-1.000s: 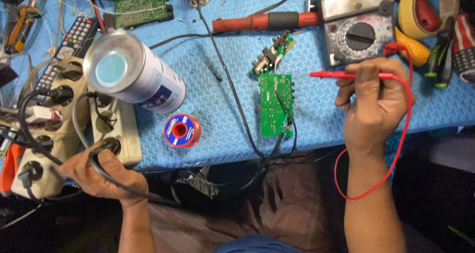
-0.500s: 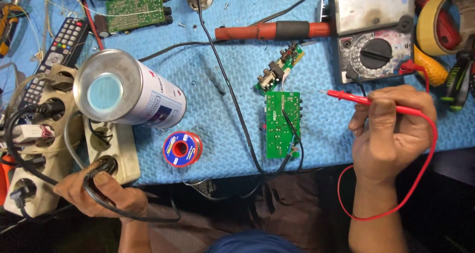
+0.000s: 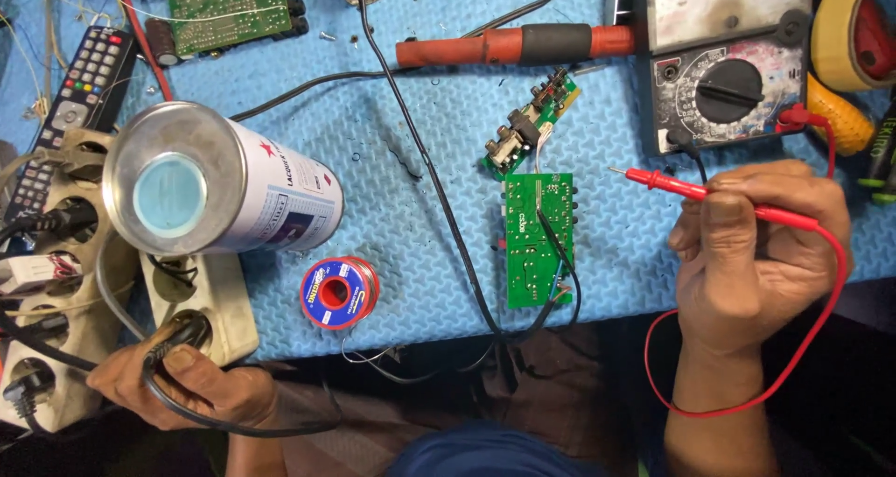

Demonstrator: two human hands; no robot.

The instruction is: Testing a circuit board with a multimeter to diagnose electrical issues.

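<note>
Lower now sits the right hand, pinching the red probe, tip aimed left at the upright green board nearby; left hand grips a black plug at the table's edge.

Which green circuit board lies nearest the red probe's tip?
The upright rectangular green board at mat centre, a black wire across it; the small connector board and the top-left board lie farther.

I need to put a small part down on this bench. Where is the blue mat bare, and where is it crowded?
Bare mat lies between the spray can and the green circuit board, crossed only by a black cable. A second patch lies between that board and the right hand. The left edge, around the power strips, is crowded.
</note>
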